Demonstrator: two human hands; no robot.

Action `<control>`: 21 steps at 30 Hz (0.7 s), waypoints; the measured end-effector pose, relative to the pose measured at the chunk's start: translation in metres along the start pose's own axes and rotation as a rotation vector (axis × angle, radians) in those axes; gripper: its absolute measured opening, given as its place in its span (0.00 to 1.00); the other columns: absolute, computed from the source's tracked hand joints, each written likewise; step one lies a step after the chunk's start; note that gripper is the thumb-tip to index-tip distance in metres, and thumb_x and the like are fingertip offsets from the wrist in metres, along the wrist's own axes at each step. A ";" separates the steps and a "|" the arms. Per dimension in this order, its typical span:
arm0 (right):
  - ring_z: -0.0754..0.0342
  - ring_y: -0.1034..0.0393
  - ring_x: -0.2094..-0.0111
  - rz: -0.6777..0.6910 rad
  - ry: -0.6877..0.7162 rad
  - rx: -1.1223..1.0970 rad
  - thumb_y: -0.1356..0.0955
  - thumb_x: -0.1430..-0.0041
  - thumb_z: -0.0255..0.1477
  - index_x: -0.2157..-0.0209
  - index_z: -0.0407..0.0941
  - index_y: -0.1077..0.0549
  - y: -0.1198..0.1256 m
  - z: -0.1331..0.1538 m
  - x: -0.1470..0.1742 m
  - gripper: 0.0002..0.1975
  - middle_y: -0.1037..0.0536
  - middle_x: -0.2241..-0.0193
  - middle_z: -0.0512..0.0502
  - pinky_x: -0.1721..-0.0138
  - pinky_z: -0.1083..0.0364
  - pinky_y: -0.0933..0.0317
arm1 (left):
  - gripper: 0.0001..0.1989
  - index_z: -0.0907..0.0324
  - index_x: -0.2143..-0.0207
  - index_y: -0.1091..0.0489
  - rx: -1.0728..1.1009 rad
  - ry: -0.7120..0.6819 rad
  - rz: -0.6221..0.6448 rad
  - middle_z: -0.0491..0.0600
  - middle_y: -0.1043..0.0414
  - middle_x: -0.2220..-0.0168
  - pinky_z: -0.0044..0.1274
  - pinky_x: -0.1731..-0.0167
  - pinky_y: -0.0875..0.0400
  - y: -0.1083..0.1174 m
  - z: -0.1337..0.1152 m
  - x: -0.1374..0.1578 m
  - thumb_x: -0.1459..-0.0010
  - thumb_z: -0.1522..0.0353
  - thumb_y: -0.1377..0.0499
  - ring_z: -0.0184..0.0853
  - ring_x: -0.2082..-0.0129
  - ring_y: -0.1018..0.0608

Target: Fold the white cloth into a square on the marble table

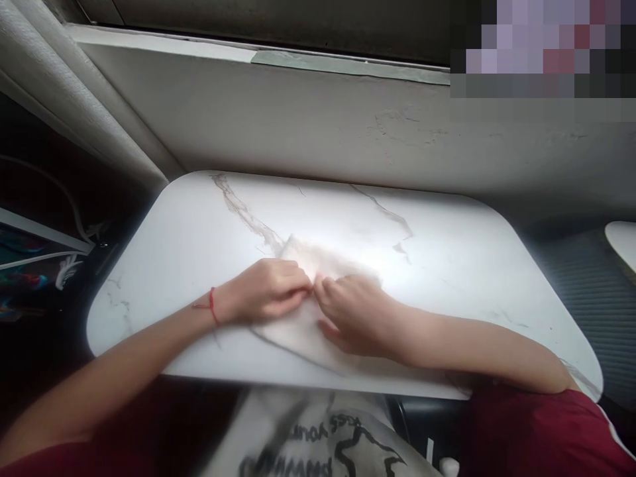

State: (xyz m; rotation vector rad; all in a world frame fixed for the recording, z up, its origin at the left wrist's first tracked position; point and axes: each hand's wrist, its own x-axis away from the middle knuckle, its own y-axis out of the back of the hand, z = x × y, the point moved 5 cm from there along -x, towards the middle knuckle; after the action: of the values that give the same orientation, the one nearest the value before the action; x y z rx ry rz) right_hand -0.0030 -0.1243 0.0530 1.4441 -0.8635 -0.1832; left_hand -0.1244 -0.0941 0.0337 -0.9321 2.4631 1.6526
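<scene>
A soft white cloth [298,334] lies askew on the white marble-patterned table [447,265], near its front edge. My left hand [271,288], with a red string at the wrist, has its fingers curled and pinched on the middle of the cloth. My right hand [355,311] is closed on the cloth too, its fingertips meeting those of the left. The cloth's far part shows beyond both hands, and its near part spreads out below them. Bright glare and some blur hide exactly how the fabric sits between the fingertips.
Behind the table stands a pale wall [298,119] with a ledge above. White cables [74,255] and dark clutter are off the left side. A ribbed grey-blue surface [586,298] lies to the right. Printed fabric [318,437] shows below the front edge.
</scene>
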 end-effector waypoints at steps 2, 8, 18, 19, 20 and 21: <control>0.56 0.37 0.75 -0.005 -0.026 -0.065 0.35 0.34 0.35 0.55 0.34 0.26 0.004 -0.008 -0.004 0.17 0.24 0.68 0.40 0.76 0.56 0.53 | 0.11 0.61 0.66 0.28 -0.004 0.010 -0.003 0.47 0.28 0.73 0.25 0.72 0.35 0.001 0.004 0.000 0.34 0.73 0.50 0.31 0.74 0.29; 0.50 0.31 0.68 -0.090 -0.189 -0.021 0.36 0.33 0.35 0.55 0.35 0.28 0.005 -0.036 -0.021 0.16 0.24 0.66 0.37 0.67 0.53 0.49 | 0.12 0.60 0.58 0.27 -0.153 0.089 -0.022 0.50 0.24 0.64 0.27 0.65 0.30 0.010 0.021 0.000 0.31 0.71 0.51 0.34 0.67 0.25; 0.40 0.36 0.42 -0.356 -0.142 0.015 0.40 0.36 0.22 0.36 0.32 0.41 -0.013 -0.096 -0.060 0.27 0.28 0.45 0.25 0.57 0.50 0.45 | 0.14 0.61 0.51 0.27 -0.291 0.117 -0.028 0.55 0.24 0.47 0.34 0.48 0.29 0.014 0.032 0.001 0.31 0.70 0.51 0.39 0.50 0.22; 0.41 0.38 0.40 -0.393 -0.118 0.008 0.41 0.36 0.22 0.35 0.33 0.41 -0.015 -0.102 -0.063 0.27 0.30 0.42 0.26 0.55 0.50 0.44 | 0.15 0.61 0.49 0.27 -0.287 0.131 -0.021 0.55 0.25 0.45 0.35 0.46 0.29 0.014 0.033 0.001 0.30 0.70 0.51 0.40 0.48 0.23; 0.42 0.40 0.38 -0.422 -0.102 0.000 0.42 0.35 0.22 0.34 0.34 0.42 -0.017 -0.109 -0.066 0.28 0.32 0.40 0.26 0.54 0.49 0.44 | 0.15 0.61 0.48 0.28 -0.282 0.148 -0.013 0.56 0.26 0.43 0.36 0.44 0.30 0.013 0.034 0.001 0.30 0.70 0.51 0.41 0.46 0.24; 0.43 0.41 0.37 -0.444 -0.093 -0.008 0.43 0.35 0.22 0.34 0.36 0.42 -0.019 -0.115 -0.068 0.28 0.34 0.37 0.28 0.53 0.49 0.44 | 0.16 0.61 0.46 0.29 -0.277 0.164 -0.008 0.56 0.27 0.42 0.37 0.43 0.32 0.012 0.035 0.001 0.30 0.69 0.51 0.41 0.44 0.25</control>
State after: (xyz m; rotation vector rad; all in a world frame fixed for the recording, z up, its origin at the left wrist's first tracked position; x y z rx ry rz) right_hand 0.0266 0.0030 0.0208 1.6150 -0.6040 -0.5896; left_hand -0.1411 -0.0618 0.0280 -1.1479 2.3601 2.0291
